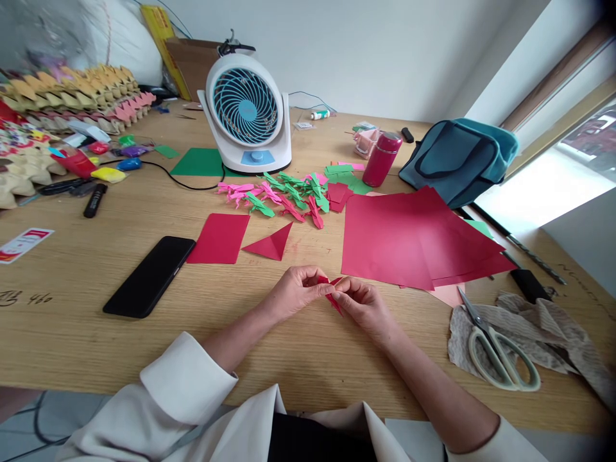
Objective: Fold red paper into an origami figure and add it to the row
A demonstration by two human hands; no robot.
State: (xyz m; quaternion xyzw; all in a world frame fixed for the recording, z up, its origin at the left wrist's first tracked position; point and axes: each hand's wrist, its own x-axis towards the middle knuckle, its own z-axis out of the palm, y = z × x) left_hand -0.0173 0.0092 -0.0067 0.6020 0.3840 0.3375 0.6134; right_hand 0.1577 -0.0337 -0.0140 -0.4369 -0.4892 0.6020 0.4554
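Note:
Between my two hands is a small folded piece of red paper (335, 306), its pointed ends sticking out past the fingers. My left hand (304, 290) pinches its left side with thumb and fingers. My right hand (364, 307) grips it from the right, the thumbs nearly touching. Fingers hide most of the folds. Just beyond lie a creased red paper triangle (270, 245) and a red paper sheet (219, 239). Farther back is a pile of folded pink, green and red paper figures (293, 192).
Large red sheets (385, 240) spread to the right, near scissors (500, 359) on a crumpled cloth (529, 321). A phone (149, 277) lies left. Behind stand a fan (248, 109), a red flask (382, 159) and a blue bag (457, 160). Egg trays (72, 96) are stacked back left.

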